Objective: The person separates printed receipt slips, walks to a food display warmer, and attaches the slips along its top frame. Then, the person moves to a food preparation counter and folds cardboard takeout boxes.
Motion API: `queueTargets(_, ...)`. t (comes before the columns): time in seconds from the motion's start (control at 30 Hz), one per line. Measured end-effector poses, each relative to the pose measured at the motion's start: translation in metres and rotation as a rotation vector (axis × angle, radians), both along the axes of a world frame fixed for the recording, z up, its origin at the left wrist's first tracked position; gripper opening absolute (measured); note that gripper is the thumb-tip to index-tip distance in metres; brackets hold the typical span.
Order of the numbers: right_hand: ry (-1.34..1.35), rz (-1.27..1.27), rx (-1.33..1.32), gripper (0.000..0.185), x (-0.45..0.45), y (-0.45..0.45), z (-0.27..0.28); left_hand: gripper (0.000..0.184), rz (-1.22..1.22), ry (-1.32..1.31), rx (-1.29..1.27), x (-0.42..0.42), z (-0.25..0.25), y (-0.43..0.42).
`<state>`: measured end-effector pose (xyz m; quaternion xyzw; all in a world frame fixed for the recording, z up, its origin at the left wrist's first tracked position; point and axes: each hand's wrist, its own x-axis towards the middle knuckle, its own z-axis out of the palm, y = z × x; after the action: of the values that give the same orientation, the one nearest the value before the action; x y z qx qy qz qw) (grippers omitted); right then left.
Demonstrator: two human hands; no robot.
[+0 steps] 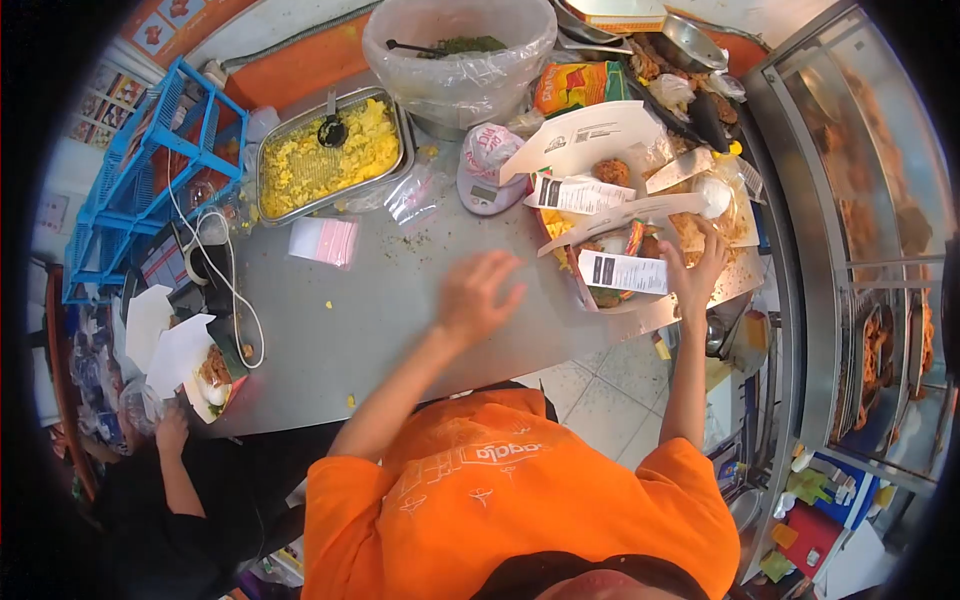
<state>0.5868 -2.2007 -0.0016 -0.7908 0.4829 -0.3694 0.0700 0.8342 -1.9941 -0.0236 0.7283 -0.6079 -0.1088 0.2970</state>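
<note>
My left hand (480, 297) is slightly blurred over the steel counter, fingers spread, holding nothing. My right hand (700, 268) is at the right end of the nearest open paper food box (578, 282). Its thumb lies by the box's receipt and its fingers curl on the outer side. A printed receipt (625, 272) lies across that box, with a sauce sachet (635, 238) and food partly covered. Just behind stands another open box with a raised white lid (570, 140), a second receipt (585, 195), a fried piece (611, 172) and rice (713, 196).
A tray of yellow rice (290, 205), a digital scale (490, 195) and a plastic-lined tub (455, 80) stand at the back. Pink-white slips (323, 241) and a blue rack (150, 170) are left. A co-worker's hand (172, 430) is near another food box (215, 385). A glass cabinet (850, 150) borders the right.
</note>
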Motion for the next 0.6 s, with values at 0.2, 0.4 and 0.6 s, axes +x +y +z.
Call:
queueTargets(0.2,0.121,0.044,0.301,0.018,-0.01,0.017,-0.033,0.032,0.08,0.424,0.213,-0.079,-0.023,-0.047)
queueTargets(0.4,0.158,0.225,0.426,0.014,0.022,0.104,-0.025,0.023,0.259,0.519,0.243,-0.032,-0.002,0.05)
queueTargets(0.6,0.031,0.642,0.829,0.02,0.144,0.186,-0.025,0.024,0.799,0.42,0.4,0.045,0.017,0.186)
